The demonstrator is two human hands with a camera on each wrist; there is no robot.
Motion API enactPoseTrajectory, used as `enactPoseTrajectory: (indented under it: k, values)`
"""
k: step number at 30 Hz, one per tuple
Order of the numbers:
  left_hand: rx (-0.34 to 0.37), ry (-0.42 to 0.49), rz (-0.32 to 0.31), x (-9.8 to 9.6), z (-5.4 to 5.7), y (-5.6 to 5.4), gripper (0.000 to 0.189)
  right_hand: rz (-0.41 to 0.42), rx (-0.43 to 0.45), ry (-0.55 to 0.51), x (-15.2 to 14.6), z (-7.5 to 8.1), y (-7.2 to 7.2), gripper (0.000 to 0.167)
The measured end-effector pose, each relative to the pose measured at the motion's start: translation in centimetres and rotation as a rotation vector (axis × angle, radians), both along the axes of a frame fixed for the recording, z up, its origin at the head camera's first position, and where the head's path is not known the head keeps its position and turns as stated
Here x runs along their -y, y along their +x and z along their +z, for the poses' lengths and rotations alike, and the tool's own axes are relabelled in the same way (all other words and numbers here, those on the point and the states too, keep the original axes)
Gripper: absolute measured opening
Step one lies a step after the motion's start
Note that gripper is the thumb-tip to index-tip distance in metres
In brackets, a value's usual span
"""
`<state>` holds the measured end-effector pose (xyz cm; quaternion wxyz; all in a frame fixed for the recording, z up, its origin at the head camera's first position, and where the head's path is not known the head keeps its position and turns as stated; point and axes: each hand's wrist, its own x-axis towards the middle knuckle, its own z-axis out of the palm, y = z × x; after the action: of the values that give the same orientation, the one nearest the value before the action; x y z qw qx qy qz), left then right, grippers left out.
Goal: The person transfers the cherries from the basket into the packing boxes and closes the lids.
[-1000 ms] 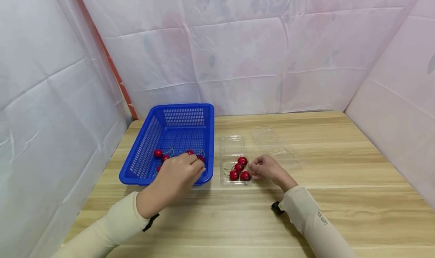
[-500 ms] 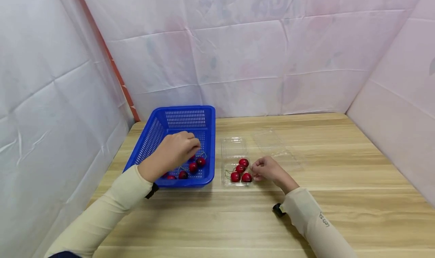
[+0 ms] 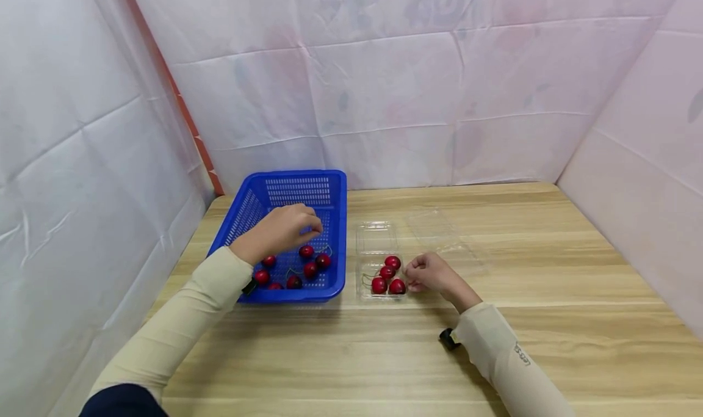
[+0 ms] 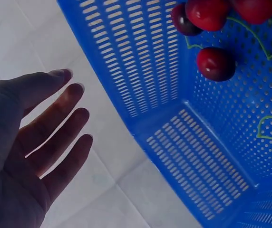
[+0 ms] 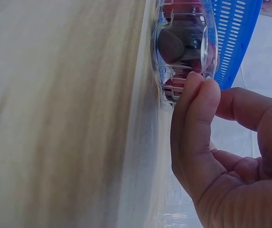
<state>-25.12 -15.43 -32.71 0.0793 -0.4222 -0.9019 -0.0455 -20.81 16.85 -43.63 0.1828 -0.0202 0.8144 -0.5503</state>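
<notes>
My left hand (image 3: pixel 282 231) hovers over the blue plastic basket (image 3: pixel 341 240), fingers relaxed and apart in the left wrist view, with nothing in them. Several red cherries (image 3: pixel 310 270), some with green stems, lie at the basket's near end. Right of the basket stands a small clear plastic clamshell box (image 3: pixel 376 237), its lid folded back. Several cherries (image 3: pixel 379 284) sit in its near half. My right hand (image 3: pixel 434 276) pinches the right edge of that box between thumb and fingertips; the right wrist view shows the fingertips at the rim (image 5: pixel 207 71).
More clear plastic packaging (image 3: pixel 434 224) lies on the wooden table (image 3: pixel 527 344), behind and right of my right hand. White cloth walls (image 3: pixel 384 93) enclose the table at the back and sides.
My left hand has lifted from among the cherries and shifted slightly away from me, uncovering more of them. The right hand stays at the box edge.
</notes>
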Motion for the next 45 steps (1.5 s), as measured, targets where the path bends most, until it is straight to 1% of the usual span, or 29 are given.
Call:
enactPoseTrajectory:
  k: [7, 11, 14, 18, 23, 28, 31, 36, 41, 45]
  values:
    - [0.098, -0.068, 0.044, -0.3, -0.3, -1.3, 0.011, -0.008, 0.002, 0.006, 0.0, -0.1, 0.0, 0.018]
    - [0.153, -0.088, 0.066, -0.4, -0.8, -2.2, 0.011, -0.007, 0.002, 0.004, -0.1, -0.1, -0.1, 0.017]
    - [0.205, -0.097, 0.091, -0.4, -1.4, -2.8, 0.012, -0.007, 0.002, 0.002, -0.1, -0.1, -0.1, 0.017]
    - [0.269, -0.125, 0.121, -0.6, -2.4, -3.4, 0.015, -0.006, 0.007, -0.004, -0.1, -0.1, -0.1, 0.018]
    - [0.317, -0.167, 0.14, -0.9, -3.6, -4.0, 0.016, -0.003, 0.01, -0.008, -0.1, -0.1, -0.1, 0.019]
    - [0.373, -0.221, 0.183, -1.3, -4.5, -4.4, 0.013, 0.001, 0.004, -0.011, -0.1, -0.1, -0.1, 0.019]
    - [0.391, -0.252, 0.204, -1.6, -5.1, -4.7, 0.011, 0.001, 0.005, -0.012, -0.1, -0.1, -0.1, 0.019]
    - [0.403, -0.256, 0.222, -2.1, -5.9, -5.1, 0.011, -0.001, 0.008, -0.012, -0.2, -0.2, -0.1, 0.019]
    - [0.404, -0.285, 0.227, -2.8, -6.9, -5.7, 0.02, -0.004, 0.007, -0.012, -0.2, -0.1, -0.1, 0.019]
    - [0.423, -0.291, 0.246, -3.3, -7.2, -5.9, 0.029, -0.002, 0.007, -0.016, -0.2, -0.1, -0.1, 0.019]
